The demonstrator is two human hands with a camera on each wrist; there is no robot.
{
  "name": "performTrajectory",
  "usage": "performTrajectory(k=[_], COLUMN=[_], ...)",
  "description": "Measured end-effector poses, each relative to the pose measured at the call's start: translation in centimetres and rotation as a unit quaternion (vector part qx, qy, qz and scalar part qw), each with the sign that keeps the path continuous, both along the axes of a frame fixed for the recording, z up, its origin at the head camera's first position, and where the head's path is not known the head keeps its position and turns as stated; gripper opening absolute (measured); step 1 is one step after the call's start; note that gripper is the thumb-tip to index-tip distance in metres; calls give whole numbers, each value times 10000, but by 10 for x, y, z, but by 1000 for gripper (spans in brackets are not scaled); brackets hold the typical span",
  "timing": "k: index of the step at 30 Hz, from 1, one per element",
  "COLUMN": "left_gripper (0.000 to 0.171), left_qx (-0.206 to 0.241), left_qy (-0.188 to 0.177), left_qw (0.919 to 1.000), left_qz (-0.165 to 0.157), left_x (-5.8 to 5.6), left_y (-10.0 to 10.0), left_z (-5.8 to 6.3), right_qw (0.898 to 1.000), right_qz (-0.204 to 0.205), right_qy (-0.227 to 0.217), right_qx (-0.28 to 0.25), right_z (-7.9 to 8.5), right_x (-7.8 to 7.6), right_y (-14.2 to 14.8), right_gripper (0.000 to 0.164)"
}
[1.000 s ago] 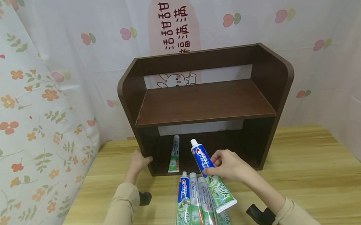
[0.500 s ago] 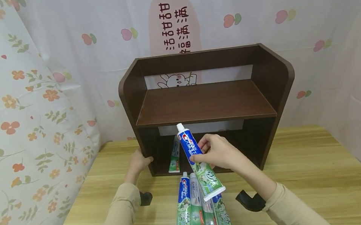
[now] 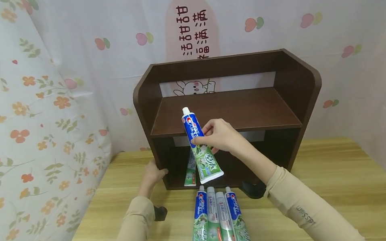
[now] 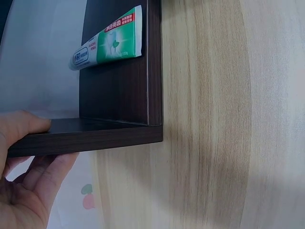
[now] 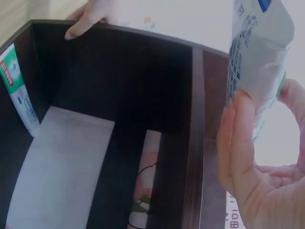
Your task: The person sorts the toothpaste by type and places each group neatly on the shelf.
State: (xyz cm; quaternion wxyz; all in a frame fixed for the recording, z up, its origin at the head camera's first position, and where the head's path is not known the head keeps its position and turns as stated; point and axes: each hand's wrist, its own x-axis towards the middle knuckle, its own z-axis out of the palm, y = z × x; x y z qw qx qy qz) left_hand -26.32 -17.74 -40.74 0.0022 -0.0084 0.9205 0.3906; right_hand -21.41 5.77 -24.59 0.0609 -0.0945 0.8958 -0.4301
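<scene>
A blue and green toothpaste tube point(image 3: 203, 156) is pinched between the thumb and fingers of my right hand point(image 3: 222, 136). It is raised in front of the dark brown shelf point(image 3: 223, 130), cap up, overlapping the edge of the middle board in the head view. My left hand point(image 3: 152, 175) grips the front edge of the shelf's left side panel, thumb inside and fingers outside, as the left wrist view shows. In the lower compartment lies a white and green toothpaste tube point(image 4: 112, 43), partly hidden behind the held tube in the head view.
On the wooden table point(image 3: 337, 187) before the shelf, several toothpaste tubes lie side by side: a blue and green tube point(image 3: 199, 221) at the left, a silver and green tube point(image 3: 213, 215) beside it. A patterned curtain point(image 3: 24, 118) hangs at the left and back.
My right hand has lifted the toothpaste tube up and to the left, from over the tubes on the table to the middle board's height. My left hand stays on the side panel.
</scene>
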Motion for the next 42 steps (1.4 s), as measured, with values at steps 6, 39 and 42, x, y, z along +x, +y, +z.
performTrajectory(k=[6, 39, 42], left_gripper=[51, 55, 55], left_qx=[129, 70, 70], left_qy=[-119, -20, 58], left_qw=[9998, 9998, 9997], left_qz=[37, 188, 241], left_x=[1, 3, 3], left_y=[0, 1, 2], left_z=[-1, -1, -1], right_qw=[9986, 9892, 9882], right_qz=[-171, -1008, -668], right_qy=[-383, -551, -654], right_qx=[-312, -906, -1212], right_z=[10, 14, 15], right_x=[-20, -90, -79], right_y=[-6, -17, -3], right_gripper=[44, 60, 58])
